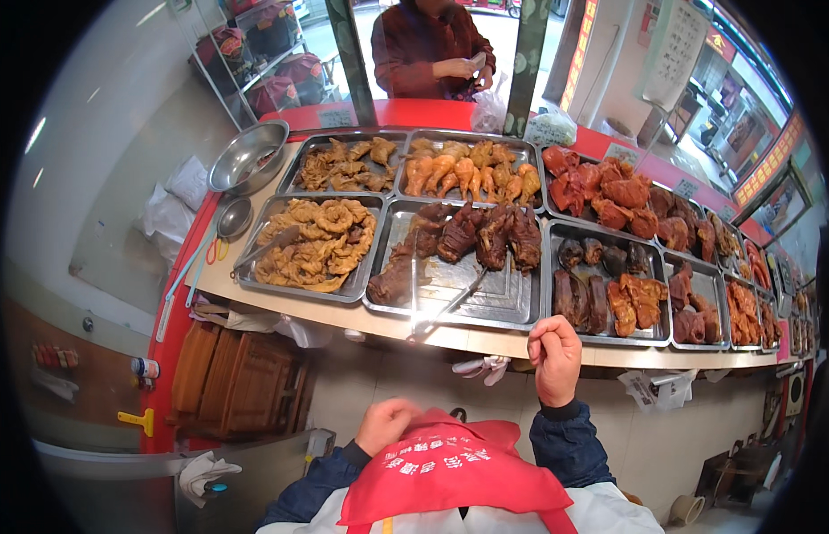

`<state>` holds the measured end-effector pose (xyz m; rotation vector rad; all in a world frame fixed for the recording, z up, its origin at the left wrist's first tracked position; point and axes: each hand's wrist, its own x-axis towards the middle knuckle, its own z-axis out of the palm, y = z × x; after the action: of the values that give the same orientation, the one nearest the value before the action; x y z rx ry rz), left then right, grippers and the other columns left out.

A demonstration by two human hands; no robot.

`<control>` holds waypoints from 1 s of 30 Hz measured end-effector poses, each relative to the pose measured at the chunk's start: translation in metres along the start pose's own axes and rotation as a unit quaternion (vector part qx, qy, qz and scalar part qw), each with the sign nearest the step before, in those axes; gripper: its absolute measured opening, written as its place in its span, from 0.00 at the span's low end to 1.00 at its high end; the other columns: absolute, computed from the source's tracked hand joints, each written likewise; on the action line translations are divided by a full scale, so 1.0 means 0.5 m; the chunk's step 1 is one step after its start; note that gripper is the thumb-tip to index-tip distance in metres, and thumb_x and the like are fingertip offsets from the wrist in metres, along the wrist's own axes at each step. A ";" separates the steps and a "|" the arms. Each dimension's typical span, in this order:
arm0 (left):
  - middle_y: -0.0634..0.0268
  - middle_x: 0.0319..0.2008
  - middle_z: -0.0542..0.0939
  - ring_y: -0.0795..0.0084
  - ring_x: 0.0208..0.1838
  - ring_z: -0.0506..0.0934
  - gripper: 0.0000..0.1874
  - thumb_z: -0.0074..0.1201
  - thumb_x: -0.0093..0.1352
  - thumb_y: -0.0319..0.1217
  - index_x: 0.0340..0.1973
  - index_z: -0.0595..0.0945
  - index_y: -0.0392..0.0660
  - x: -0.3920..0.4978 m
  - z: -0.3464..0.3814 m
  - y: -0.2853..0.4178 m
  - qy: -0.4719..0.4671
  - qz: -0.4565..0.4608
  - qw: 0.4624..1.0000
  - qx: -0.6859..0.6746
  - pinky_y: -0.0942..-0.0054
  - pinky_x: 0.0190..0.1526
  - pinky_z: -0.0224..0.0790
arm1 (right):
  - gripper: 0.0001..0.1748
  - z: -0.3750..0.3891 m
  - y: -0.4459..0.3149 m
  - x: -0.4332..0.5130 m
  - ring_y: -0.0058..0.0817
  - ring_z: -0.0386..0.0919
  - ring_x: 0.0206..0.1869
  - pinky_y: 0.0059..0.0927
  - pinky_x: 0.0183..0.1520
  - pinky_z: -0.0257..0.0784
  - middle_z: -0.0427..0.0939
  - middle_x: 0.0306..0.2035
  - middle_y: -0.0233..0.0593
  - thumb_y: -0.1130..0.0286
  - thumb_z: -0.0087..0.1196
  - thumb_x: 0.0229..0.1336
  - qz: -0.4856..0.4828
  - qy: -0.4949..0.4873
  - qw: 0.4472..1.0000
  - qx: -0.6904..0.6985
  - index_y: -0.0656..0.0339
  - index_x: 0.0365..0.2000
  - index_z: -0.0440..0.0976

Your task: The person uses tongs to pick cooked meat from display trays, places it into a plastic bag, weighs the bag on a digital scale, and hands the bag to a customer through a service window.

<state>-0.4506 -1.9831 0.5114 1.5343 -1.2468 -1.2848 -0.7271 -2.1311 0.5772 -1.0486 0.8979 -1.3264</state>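
My right hand [556, 347], fingers curled, is at the counter's front edge, by the lower right corner of a metal tray [515, 314] of dark braised meat [458, 233]. Whether it grips anything I cannot tell. My left hand [388, 424] is blurred, over the upper left of my red apron [448, 480]; its fingers are partly hidden. Metal tongs [451, 304] lie across the front of the dark meat tray, their handle past its edge. To the left, another tray holds golden-brown food [314, 243] with a utensil on it. Behind stand trays of chicken legs [461, 173] and brown pieces [348, 163].
A steel bowl [249, 157] and a ladle [234, 217] are at the counter's left end. More meat trays [608, 284] run along the right. A person in dark red [431, 53] stands across the counter, holding something pale. Wooden boards [234, 380] are below left.
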 end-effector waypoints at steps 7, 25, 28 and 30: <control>0.70 0.28 0.82 0.85 0.26 0.75 0.10 0.50 0.72 0.21 0.42 0.85 0.38 0.065 -0.026 0.040 0.011 0.071 0.997 -0.042 0.83 0.29 0.67 | 0.08 -0.073 0.016 -0.027 0.13 0.60 0.20 0.17 0.22 0.52 0.66 0.20 0.24 0.77 0.45 0.68 0.031 0.160 0.986 0.033 0.59 0.35 0.75; 0.69 0.22 0.77 0.86 0.17 0.66 0.09 0.50 0.76 0.26 0.48 0.80 0.37 0.130 -0.453 -0.031 0.296 -0.001 0.939 -0.174 0.85 0.18 0.55 | 0.10 -0.414 0.218 -0.032 0.14 0.68 0.23 0.17 0.20 0.61 0.71 0.24 0.26 0.61 0.48 0.68 0.096 0.569 0.806 -0.133 0.55 0.39 0.74; 0.69 0.22 0.77 0.86 0.18 0.66 0.09 0.50 0.76 0.25 0.48 0.80 0.37 0.135 -0.490 -0.077 0.309 0.004 0.930 -0.199 0.85 0.18 0.55 | 0.18 -0.423 0.248 0.021 0.26 0.71 0.27 0.27 0.25 0.65 0.76 0.32 0.35 0.54 0.52 0.65 0.085 0.631 0.756 -0.152 0.59 0.42 0.75; 0.68 0.23 0.78 0.86 0.18 0.67 0.09 0.51 0.75 0.25 0.48 0.79 0.37 0.147 -0.510 -0.090 0.318 0.012 0.924 -0.211 0.84 0.18 0.55 | 0.29 -0.402 0.258 0.039 0.42 0.74 0.53 0.39 0.51 0.73 0.75 0.57 0.49 0.58 0.51 0.66 0.164 0.600 0.731 -0.281 0.66 0.61 0.66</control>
<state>-0.1909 -2.0526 0.5028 1.4354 -0.5264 -0.8503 -0.8767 -2.1724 0.3949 -0.2468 2.4563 -1.3732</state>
